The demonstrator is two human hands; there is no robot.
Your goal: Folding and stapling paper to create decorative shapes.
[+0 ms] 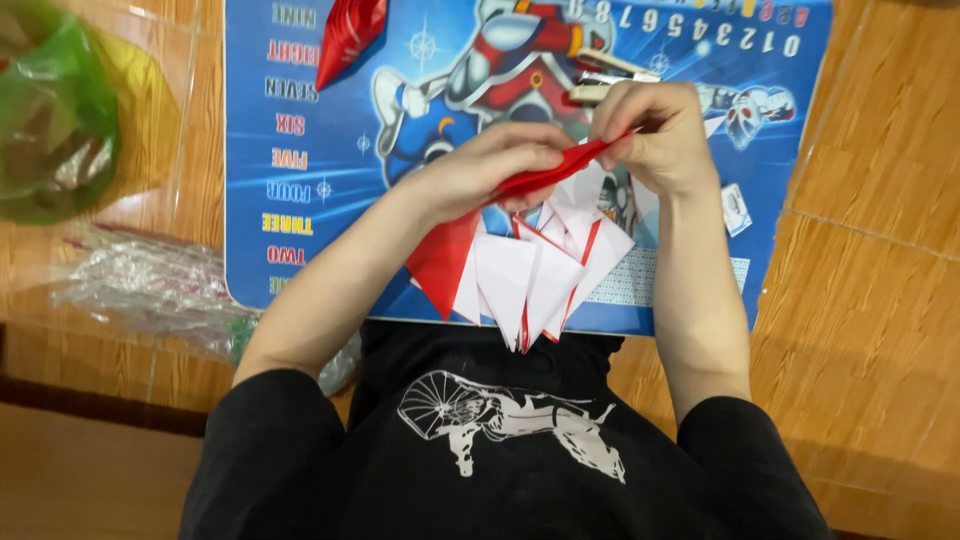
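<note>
left hand [480, 170] and right hand [655, 135] pinch folded red-white paper [530, 260] (both closed) | above blue mat [300, 100]

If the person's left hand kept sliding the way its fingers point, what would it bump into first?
The left hand points across toward the right hand, along the red folded paper that both pinch. It would likely meet the right hand's fingers first; depth is hard to judge.
</note>
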